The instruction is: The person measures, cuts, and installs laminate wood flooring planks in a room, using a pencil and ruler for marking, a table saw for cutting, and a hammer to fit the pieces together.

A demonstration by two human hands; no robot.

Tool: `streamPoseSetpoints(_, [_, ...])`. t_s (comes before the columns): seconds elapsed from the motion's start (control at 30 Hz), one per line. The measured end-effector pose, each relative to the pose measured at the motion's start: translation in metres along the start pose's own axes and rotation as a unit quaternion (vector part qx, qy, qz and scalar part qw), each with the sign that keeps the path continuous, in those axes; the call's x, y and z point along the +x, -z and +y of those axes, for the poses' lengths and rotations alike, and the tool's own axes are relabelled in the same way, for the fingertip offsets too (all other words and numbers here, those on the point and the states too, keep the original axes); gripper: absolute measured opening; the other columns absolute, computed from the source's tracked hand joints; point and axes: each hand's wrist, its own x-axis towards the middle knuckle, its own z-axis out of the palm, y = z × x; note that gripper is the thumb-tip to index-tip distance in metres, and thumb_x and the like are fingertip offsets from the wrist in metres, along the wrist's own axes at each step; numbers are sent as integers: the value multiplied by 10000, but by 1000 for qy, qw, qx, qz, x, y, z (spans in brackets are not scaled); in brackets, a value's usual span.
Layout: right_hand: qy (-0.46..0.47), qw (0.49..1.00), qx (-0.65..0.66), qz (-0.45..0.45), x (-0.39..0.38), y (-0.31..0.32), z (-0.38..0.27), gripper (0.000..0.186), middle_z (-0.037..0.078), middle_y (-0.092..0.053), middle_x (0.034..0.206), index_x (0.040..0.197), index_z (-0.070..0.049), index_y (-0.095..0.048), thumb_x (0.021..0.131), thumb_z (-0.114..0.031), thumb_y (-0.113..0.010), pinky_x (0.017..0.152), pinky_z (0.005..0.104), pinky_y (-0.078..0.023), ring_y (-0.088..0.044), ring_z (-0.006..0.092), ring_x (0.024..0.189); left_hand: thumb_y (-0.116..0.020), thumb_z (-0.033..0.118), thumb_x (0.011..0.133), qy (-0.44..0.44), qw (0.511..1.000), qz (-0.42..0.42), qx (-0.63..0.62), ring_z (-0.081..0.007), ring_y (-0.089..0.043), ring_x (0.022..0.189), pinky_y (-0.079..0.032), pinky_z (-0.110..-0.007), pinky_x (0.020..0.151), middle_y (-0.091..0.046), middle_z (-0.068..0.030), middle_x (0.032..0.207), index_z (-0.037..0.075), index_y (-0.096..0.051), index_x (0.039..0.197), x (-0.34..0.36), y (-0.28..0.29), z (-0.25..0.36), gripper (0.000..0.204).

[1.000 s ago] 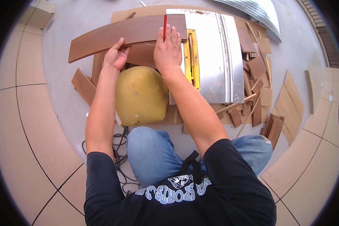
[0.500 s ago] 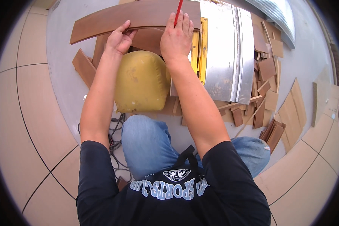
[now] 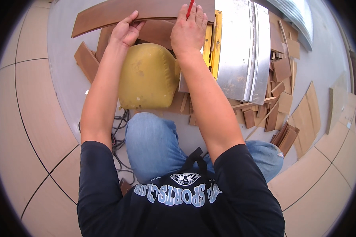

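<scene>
A long brown wood plank lies across the top of the view. My left hand grips its near edge, thumb on top and the other fingers partly hidden underneath. On the plank's right part rests my right hand, fingers stretched out, with a slim red pencil held between two of them. Right of that hand, yellow bars border a silver metal worktop. A rounded mustard-yellow, bag-like body sits between my forearms.
Wood offcuts lie piled right of the metal worktop. More brown boards lie left of the yellow body. A black cable coils beside my knee. Tan cardboard-like sheets and a silvery sheet are at the right.
The whole scene sits slightly higher in the view. The plank and my right hand have shifted a little rightward against the yellow bars. Both hands keep their holds.
</scene>
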Motion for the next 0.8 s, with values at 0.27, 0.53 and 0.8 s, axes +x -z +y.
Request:
streamPoseSetpoints(0.27, [-1, 1000, 9, 4, -3, 1, -1, 517, 212, -484, 1574, 1500, 20, -495, 1010, -142, -471, 1262, 474, -271, -398, 351, 1508, -650, 1, 1013, -7, 1000, -4, 6, -290, -641, 1170, -514, -495, 1159, -647, -153, 1192, -53, -604, 1159, -4, 0, 0, 163])
streamPoseSetpoints(0.53, [-3, 1000, -2, -5, -4, 2, -2, 523, 213, -480, 1579, 1506, 19, -488, 1006, -134, -472, 1268, 473, -261, -398, 354, 1506, -652, -13, 1007, -4, 1000, -13, 1, -279, -636, 1174, -504, -490, 1162, -660, -140, 1192, -38, -613, 1174, 13, 20, 2, 173])
streamPoseSetpoints(0.8, [-7, 1000, 0, -10, -1, 2, 1, 526, 216, -475, 1582, 1508, 22, -483, 1007, -136, -464, 1273, 471, -254, -388, 352, 1512, -653, -12, 1007, 6, 999, -50, -5, -279, -645, 1159, -505, -495, 1160, -664, -138, 1182, -34, -621, 1164, 33, 30, 1, 163])
